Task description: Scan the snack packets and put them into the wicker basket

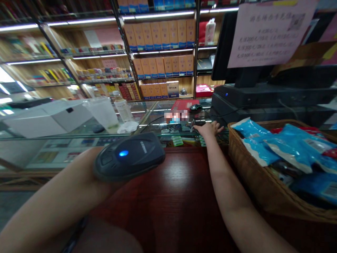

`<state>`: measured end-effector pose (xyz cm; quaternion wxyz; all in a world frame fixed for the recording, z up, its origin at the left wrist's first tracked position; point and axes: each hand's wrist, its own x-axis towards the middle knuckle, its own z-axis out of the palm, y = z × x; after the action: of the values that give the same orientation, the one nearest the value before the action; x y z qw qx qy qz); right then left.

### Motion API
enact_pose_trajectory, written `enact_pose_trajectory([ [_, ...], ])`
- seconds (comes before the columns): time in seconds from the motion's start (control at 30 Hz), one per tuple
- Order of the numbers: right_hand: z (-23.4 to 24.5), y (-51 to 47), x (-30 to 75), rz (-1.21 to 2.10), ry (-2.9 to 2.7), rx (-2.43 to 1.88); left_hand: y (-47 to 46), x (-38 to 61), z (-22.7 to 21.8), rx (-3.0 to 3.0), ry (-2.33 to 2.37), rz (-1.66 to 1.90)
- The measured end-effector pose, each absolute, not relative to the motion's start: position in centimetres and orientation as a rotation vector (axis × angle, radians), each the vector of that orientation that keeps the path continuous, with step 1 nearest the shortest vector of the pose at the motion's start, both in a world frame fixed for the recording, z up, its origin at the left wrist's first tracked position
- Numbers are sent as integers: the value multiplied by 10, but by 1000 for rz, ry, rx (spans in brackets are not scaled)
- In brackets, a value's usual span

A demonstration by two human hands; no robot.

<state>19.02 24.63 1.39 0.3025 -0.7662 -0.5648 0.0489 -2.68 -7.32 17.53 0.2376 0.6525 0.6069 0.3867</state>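
Observation:
My left hand (91,177) is closed around a black barcode scanner (131,154) with a lit blue light on top. The scanner hides most of its fingers. A cable hangs down below that wrist. My right hand (209,129) stretches over the dark wooden counter to its glass far part, fingers spread and nothing visible in them. A small dark object (199,122) lies right by its fingertips; whether they touch is unclear. Just beyond are a black computer mouse (196,107) and a red mat or folder (181,105).
At right, a wicker basket (237,154) holds blue packets (289,144). Behind it stands a monitor (223,49) with a pink paper sign (271,35). To the left are a white box (50,117), a plastic pitcher (102,112) and a bottle (123,107). Stocked shelves line the back.

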Motion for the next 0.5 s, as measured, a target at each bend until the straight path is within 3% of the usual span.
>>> enact_pose_trajectory([
  [0.33, 19, 245, 195, 230, -1483, -2033, -72, -36, 170, 1886, 1809, 995],
  [0.5, 30, 250, 224, 386, -1546, -1799, -73, -30, 175, 1804, 1806, 1009],
])
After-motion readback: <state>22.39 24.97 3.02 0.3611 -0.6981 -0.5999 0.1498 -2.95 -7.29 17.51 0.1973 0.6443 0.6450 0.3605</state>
